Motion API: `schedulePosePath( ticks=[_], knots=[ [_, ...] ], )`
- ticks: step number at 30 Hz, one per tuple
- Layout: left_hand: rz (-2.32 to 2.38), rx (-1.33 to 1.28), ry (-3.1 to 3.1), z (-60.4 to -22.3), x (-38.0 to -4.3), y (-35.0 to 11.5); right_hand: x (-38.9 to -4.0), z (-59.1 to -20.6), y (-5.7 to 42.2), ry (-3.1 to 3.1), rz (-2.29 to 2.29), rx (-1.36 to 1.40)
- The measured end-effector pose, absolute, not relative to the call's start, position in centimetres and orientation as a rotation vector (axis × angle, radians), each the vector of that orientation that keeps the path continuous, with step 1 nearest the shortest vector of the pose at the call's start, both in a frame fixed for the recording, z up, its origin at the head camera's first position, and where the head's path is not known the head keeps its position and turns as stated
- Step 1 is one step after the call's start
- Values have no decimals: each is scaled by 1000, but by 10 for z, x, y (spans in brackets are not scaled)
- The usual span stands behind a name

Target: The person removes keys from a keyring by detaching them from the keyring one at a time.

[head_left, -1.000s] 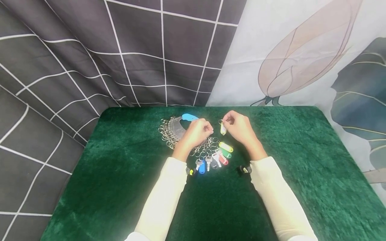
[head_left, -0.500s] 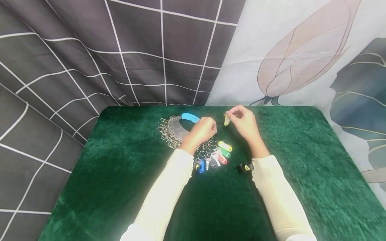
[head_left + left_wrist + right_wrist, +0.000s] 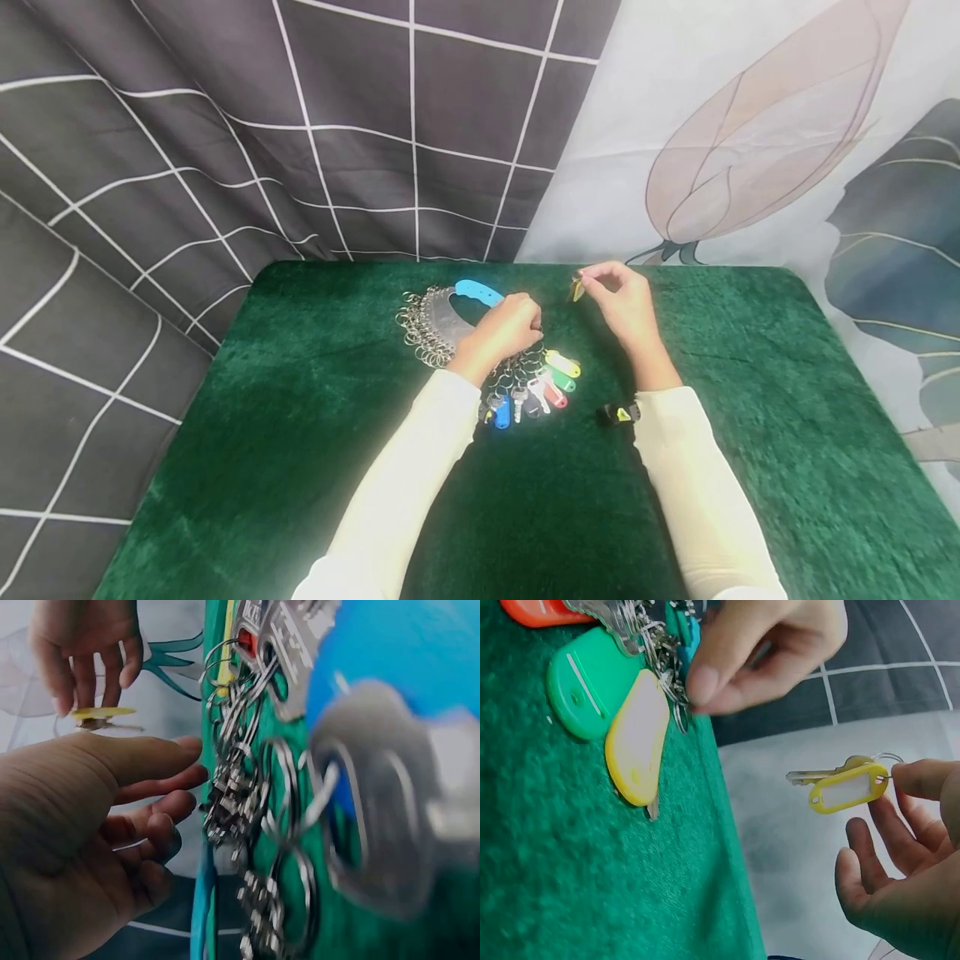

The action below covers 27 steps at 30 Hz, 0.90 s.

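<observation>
My right hand (image 3: 626, 307) pinches a split ring between thumb and finger, held up over the table's far side. From that ring hang a yellow key tag (image 3: 849, 789) with a white label and a key (image 3: 821, 776), best seen in the right wrist view. My left hand (image 3: 512, 325) hovers over a key-ring holder, a clear curved plate (image 3: 444, 318) with a blue handle (image 3: 477, 291) and many small rings. Its fingers are loosely curled beside the rings (image 3: 232, 795) in the left wrist view, with nothing visible between them.
On the holder's near side, coloured tags fan out: yellow (image 3: 562, 363), green (image 3: 562, 380), red (image 3: 555, 395) and blue (image 3: 502, 412), with keys (image 3: 519, 403) among them. Green velvet cloth (image 3: 315, 467) covers the table. A dark grid curtain (image 3: 352, 100) hangs behind.
My right hand has moved away from the holder, up and to the right, carrying the yellow tag and key, which have turned. My left hand has shifted slightly right over the rings.
</observation>
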<state>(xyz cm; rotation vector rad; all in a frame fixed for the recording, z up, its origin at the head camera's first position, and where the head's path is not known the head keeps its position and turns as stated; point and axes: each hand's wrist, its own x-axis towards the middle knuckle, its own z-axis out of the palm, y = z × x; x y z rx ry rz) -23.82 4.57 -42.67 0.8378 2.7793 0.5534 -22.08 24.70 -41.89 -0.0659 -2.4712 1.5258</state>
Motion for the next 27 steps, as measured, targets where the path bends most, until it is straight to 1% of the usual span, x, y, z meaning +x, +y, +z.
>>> schedulePosePath(
  ticks=[4,10,16,22,27],
  knots=[
    [533,879,2793,-424,-233,31,-220,-418,252,-2485,1493,-94],
    [553,866,2814,-417,-224,6,-219,-415,263,-2512,1403,-164],
    [505,895,2842,-417,-216,-15,-217,-412,281,-2548,1251,-243],
    [441,905,2887,-419,-207,-35,-219,-410,302,-2585,1150,-252],
    [416,989,2948,-424,-198,-51,-220,-410,320,-2621,1067,-224]
  ],
)
